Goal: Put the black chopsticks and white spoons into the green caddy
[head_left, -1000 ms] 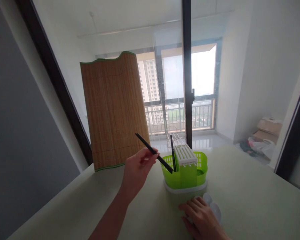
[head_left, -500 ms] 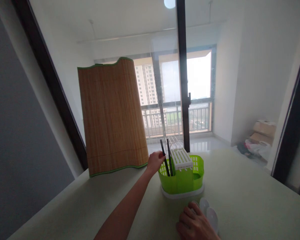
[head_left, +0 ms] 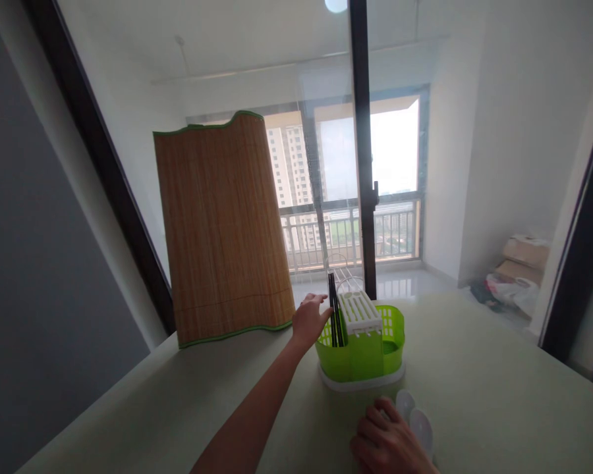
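Black chopsticks (head_left: 334, 316) stand together in the left compartment of a green basket (head_left: 363, 361) with a white base. My left hand (head_left: 310, 321) is at the basket's left rim, fingers apart, holding nothing, its thumb close to the chopsticks. A white slotted rack (head_left: 360, 312) sits on the middle of the basket. Nearer to me, my right hand (head_left: 388, 438) is closed low over the table, beside white spoons (head_left: 421, 428); what is under its curled fingers is hidden.
A bamboo mat (head_left: 222, 230) with green edging stands upright on the pale table (head_left: 484, 382), left of the basket. Behind the table are a dark-framed glass door (head_left: 362, 151) and, at the right, bags and cardboard (head_left: 518, 273) on the floor.
My left hand has let go of a chopstick, which now leans in with the others, and its fingers have opened. My right hand has hardly moved.
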Demonstrator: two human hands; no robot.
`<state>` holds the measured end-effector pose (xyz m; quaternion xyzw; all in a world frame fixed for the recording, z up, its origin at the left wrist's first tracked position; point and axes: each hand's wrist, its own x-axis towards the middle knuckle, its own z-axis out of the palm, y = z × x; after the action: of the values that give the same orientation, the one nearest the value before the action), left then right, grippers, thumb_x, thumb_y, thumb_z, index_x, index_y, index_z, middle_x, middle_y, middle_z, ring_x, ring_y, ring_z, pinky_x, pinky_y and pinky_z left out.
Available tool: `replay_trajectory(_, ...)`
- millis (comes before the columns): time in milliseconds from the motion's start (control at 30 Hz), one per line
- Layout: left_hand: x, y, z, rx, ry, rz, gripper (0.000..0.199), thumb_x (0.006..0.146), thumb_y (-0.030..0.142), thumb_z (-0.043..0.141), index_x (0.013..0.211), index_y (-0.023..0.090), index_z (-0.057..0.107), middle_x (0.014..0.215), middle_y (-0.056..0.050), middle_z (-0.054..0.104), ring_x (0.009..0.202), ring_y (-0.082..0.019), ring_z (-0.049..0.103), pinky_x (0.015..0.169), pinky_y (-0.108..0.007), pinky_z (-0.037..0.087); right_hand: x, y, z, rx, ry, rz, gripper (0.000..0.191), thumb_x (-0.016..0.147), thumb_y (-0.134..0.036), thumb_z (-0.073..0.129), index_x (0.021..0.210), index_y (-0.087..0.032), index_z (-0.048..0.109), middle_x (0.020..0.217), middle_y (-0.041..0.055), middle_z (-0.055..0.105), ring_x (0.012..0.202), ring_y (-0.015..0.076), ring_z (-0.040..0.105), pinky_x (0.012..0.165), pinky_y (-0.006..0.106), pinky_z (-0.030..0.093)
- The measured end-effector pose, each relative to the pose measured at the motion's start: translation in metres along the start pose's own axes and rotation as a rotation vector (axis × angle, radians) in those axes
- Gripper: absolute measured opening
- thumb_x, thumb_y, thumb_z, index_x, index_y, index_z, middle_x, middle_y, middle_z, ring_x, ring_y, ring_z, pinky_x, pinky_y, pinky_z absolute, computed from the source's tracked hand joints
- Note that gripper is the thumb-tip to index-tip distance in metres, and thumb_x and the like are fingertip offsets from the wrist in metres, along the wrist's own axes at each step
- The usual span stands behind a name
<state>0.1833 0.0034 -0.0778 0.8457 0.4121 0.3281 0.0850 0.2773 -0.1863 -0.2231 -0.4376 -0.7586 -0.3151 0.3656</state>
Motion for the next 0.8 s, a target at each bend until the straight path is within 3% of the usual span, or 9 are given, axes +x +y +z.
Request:
replay_trajectory(67,-0.021,0.002,-0.005,-0.030,0.115,-0.011,0.034,0.088,0.033,0.053,0.120,0.023,0.059,0.107,-0.003,0.066,0.077,-0.014,0.061,0.068,-0.025,0.043,0.001,0.002,-0.007,0.048,-0.042,0.070,0.018,0.077,-0.011,0.057,0.064,-0.022,0.053,0.059,-0.0023,0.054,0.063,0.0164,0.047,0.074,0.034,0.031)
replay_trajectory(167,-0.072,0.005,0.001,-0.153,0.224,-0.074,0.023,0.090,0.033,0.048,0.106,0.022,0.059,0.082,0.002,0.064,0.064,-0.011,0.056,0.062,-0.023,0.041,0.003,0.008,-0.021,0.141,-0.163,0.256,0.015,0.083,-0.015,0.055,0.070,-0.022,0.056,0.064,-0.0020,0.059,0.066,0.0175,0.050,0.074,0.035,0.030)
replay_trajectory(200,-0.093,0.005,0.005,-0.193,0.174,-0.090,0.019,0.089,0.034,0.048,0.098,0.021,0.059,0.074,0.003,0.063,0.060,-0.011,0.055,0.059,-0.022,0.040,0.004,0.011,-0.025,0.166,-0.209,0.328,0.015,0.085,-0.015,0.053,0.073,-0.022,0.057,0.066,-0.0016,0.061,0.068,0.0181,0.052,0.074,0.035,0.030)
replay_trajectory(267,-0.133,0.007,0.017,-0.208,-0.069,-0.064,0.016,0.088,0.032,0.048,0.086,0.021,0.060,0.067,0.004,0.062,0.057,-0.011,0.056,0.057,-0.023,0.039,0.004,0.018,-0.033,0.197,-0.268,0.450,0.017,0.090,-0.015,0.050,0.079,-0.023,0.060,0.071,-0.0009,0.063,0.073,0.0192,0.055,0.074,0.035,0.030)
replay_trajectory(333,-0.165,0.010,0.029,-0.145,-0.333,-0.013,0.015,0.084,0.031,0.052,0.080,0.022,0.063,0.067,0.001,0.067,0.061,-0.015,0.062,0.059,-0.026,0.040,0.002,0.024,-0.036,0.214,-0.278,0.536,0.016,0.091,-0.016,0.050,0.083,-0.023,0.061,0.076,-0.0006,0.066,0.076,0.0197,0.057,0.075,0.035,0.030)
replay_trajectory(400,-0.184,0.016,0.036,-0.057,-0.512,0.017,0.014,0.079,0.034,0.057,0.078,0.023,0.066,0.073,-0.002,0.071,0.070,-0.021,0.067,0.063,-0.030,0.043,0.000,0.028,-0.036,0.220,-0.263,0.578,0.014,0.092,-0.017,0.050,0.084,-0.023,0.061,0.080,-0.0004,0.067,0.076,0.0199,0.058,0.075,0.035,0.031)
replay_trajectory(600,-0.189,0.035,0.033,0.083,-0.748,0.035,0.035,0.070,0.044,0.063,0.093,0.019,0.070,0.096,-0.013,0.073,0.090,-0.035,0.068,0.078,-0.042,0.051,-0.001,0.025,-0.033,0.237,-0.258,0.560,0.015,0.093,-0.019,0.049,0.085,-0.024,0.061,0.079,-0.0009,0.067,0.075,0.0196,0.059,0.075,0.035,0.032)
replay_trajectory(800,-0.186,0.026,0.023,0.297,-0.639,-0.045,0.030,0.076,0.017,0.051,0.102,0.016,0.066,0.098,-0.013,0.072,0.090,-0.029,0.069,0.077,-0.038,0.054,-0.002,0.022,-0.031,0.250,-0.283,0.510,0.017,0.093,-0.019,0.048,0.084,-0.024,0.061,0.076,-0.0002,0.065,0.074,0.0197,0.059,0.076,0.035,0.033)
